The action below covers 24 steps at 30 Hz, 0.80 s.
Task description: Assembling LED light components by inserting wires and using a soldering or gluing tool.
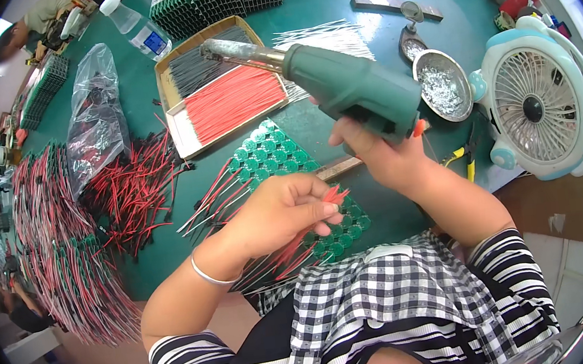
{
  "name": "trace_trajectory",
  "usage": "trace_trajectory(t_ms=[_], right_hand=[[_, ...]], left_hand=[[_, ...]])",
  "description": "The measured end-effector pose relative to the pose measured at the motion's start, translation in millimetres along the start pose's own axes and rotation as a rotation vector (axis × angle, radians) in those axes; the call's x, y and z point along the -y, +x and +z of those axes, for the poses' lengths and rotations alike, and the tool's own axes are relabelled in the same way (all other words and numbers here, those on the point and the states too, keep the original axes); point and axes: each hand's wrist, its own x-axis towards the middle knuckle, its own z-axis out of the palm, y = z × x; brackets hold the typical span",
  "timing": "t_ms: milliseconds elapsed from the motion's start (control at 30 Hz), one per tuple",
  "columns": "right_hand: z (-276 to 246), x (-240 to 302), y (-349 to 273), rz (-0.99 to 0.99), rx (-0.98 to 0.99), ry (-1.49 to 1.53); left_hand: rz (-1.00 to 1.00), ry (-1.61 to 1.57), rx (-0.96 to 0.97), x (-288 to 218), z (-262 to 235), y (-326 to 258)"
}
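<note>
While the raised right hand [381, 150] grips a soldering gun [338, 83], the left hand [280, 212] pinches red wires [332, 195].

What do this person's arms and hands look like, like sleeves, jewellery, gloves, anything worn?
Both hands are bare, with no gloves. The left hand has a thin silver bangle at the wrist, and the forearm is uncovered up to a short sleeve with black and white stripes. The right hand has nothing visible on the wrist; its forearm is uncovered up to a matching striped sleeve.
</note>
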Motion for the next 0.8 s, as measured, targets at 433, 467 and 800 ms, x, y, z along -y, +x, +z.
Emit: trace_trajectory(t_ms=[433,467,800], right_hand=[[4.2,30.0,78.0,-0.550,0.172,-0.708],[-0.4,43.9,86.1,-0.572,0.203,-0.777],[-54.4,91.2,98.8,-0.480,0.436,-1.069]], left_hand=[[0.103,0.225,-0.232,-25.1,2.0,-25.5],[0.149,0.264,-0.255,-26.1,-3.9,-27.6],[0.588,1.534,-0.895,-26.0,-53.4,-60.1]])
